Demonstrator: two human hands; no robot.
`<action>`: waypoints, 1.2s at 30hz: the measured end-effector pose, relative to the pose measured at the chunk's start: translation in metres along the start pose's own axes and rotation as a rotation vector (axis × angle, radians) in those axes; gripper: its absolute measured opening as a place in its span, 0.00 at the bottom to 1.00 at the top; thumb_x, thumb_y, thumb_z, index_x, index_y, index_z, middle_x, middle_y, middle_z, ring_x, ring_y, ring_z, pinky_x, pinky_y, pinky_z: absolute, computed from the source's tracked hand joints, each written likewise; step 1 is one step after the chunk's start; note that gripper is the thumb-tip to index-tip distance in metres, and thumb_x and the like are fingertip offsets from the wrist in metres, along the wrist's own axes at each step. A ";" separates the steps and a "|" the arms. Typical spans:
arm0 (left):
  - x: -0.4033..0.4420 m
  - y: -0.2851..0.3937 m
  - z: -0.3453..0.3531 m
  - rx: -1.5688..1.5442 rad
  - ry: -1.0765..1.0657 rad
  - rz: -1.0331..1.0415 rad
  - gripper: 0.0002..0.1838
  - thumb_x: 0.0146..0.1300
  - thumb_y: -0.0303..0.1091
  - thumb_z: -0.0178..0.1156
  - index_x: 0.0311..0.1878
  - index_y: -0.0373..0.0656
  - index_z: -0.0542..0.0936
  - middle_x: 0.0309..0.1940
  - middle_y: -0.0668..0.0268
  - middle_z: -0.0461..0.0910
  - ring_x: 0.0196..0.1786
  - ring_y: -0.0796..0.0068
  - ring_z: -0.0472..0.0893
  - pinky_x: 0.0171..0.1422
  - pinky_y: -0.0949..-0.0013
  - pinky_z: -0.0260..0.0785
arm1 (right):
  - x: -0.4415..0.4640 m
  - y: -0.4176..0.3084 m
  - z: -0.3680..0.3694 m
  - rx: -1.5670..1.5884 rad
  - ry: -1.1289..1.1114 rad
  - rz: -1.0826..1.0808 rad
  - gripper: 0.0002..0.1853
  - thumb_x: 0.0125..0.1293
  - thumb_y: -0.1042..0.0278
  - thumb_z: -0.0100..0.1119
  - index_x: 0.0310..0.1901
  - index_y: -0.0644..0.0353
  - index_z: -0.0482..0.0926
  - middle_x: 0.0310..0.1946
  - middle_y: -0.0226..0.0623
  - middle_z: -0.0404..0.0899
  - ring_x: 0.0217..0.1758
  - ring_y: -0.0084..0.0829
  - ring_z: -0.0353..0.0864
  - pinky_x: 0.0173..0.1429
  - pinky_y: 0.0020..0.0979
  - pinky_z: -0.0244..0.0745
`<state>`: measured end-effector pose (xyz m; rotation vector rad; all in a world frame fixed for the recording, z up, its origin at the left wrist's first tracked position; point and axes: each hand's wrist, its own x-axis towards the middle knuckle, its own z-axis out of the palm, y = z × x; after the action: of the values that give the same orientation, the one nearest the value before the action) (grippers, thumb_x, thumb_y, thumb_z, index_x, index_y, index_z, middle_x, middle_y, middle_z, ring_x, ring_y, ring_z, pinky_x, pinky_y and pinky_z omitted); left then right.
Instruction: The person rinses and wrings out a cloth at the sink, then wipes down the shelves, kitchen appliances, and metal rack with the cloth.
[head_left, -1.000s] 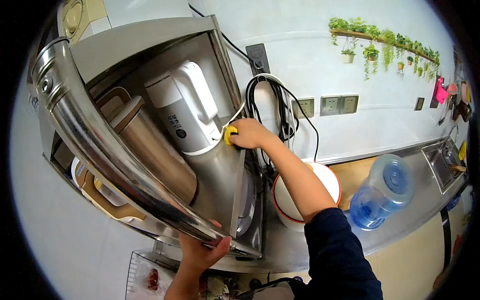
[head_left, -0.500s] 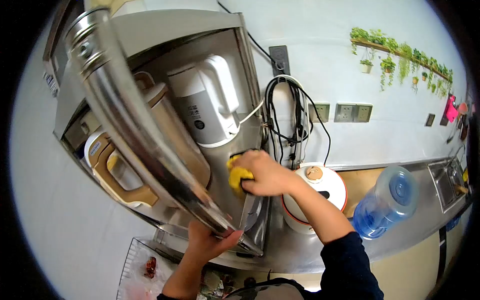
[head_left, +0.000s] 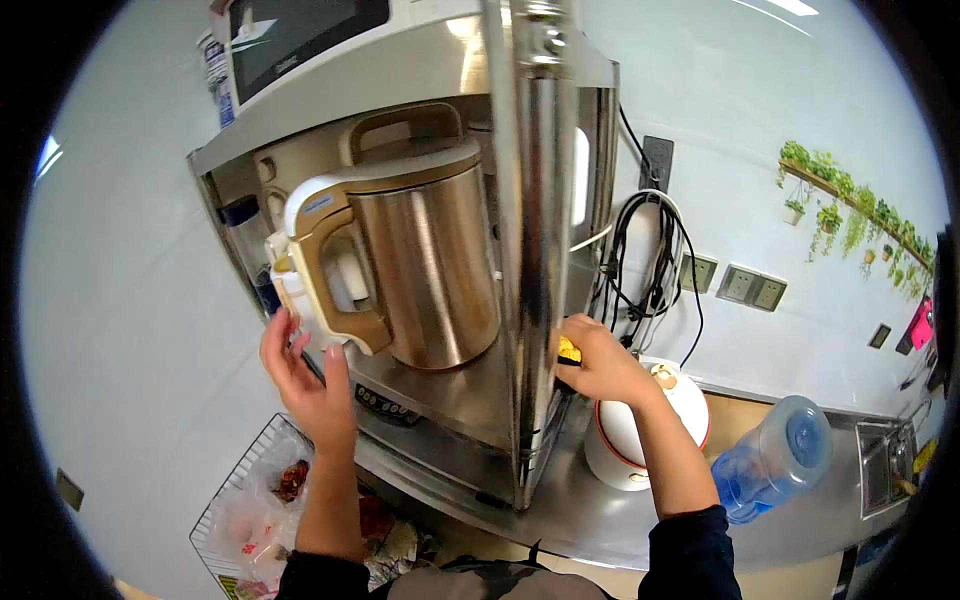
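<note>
My left hand (head_left: 312, 385) is open, fingers spread, just below the handle of a soymilk maker (head_left: 430, 270) with a steel body and brown lid. It stands upright on the steel shelf (head_left: 445, 395). Whether the fingertips touch the small white container behind the handle, I cannot tell. My right hand (head_left: 608, 365) is closed on a yellow and black cloth (head_left: 569, 350), at the shelf's right side behind the shiny metal post (head_left: 538, 250). Most of the cloth is hidden. A white kettle (head_left: 580, 178) shows only partly behind the post.
A white rice cooker (head_left: 640, 440) and a blue water jug (head_left: 775, 460) stand on the steel counter (head_left: 690, 540). Black cables (head_left: 650, 260) hang on the wall. A microwave (head_left: 310, 40) sits above the shelf. A wire basket (head_left: 225, 500) holds plastic bags below.
My left hand has let go of the post and moved left to the soymilk maker's handle. My right hand stays with the cloth near the shelf's right side. The view has shifted left.
</note>
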<state>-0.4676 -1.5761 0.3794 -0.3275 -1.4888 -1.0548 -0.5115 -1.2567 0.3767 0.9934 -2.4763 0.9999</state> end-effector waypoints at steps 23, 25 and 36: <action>0.061 -0.044 0.028 -0.597 -0.233 -0.616 0.10 0.54 0.24 0.64 0.36 0.40 0.73 0.24 0.71 0.72 0.18 0.83 0.68 0.23 0.78 0.61 | -0.028 -0.033 0.023 0.121 0.181 0.165 0.17 0.53 0.73 0.60 0.45 0.67 0.78 0.36 0.52 0.79 0.40 0.43 0.78 0.49 0.35 0.72; 0.061 -0.040 0.031 -0.605 -0.229 -0.609 0.11 0.53 0.23 0.65 0.37 0.40 0.73 0.24 0.70 0.72 0.18 0.83 0.68 0.22 0.78 0.61 | -0.034 -0.034 0.020 0.120 0.218 0.184 0.16 0.55 0.74 0.59 0.47 0.67 0.77 0.35 0.48 0.80 0.37 0.37 0.80 0.46 0.32 0.73; 0.054 -0.025 0.004 -0.544 -0.139 -0.572 0.09 0.53 0.21 0.62 0.37 0.38 0.74 0.23 0.69 0.73 0.16 0.82 0.68 0.20 0.79 0.60 | -0.020 -0.013 0.003 0.101 0.428 0.289 0.20 0.56 0.73 0.62 0.52 0.65 0.76 0.39 0.47 0.81 0.42 0.39 0.81 0.50 0.32 0.74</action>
<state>-0.5015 -1.6065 0.4179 -0.3664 -1.4306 -1.9385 -0.4880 -1.2559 0.3708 0.3908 -2.2566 1.2817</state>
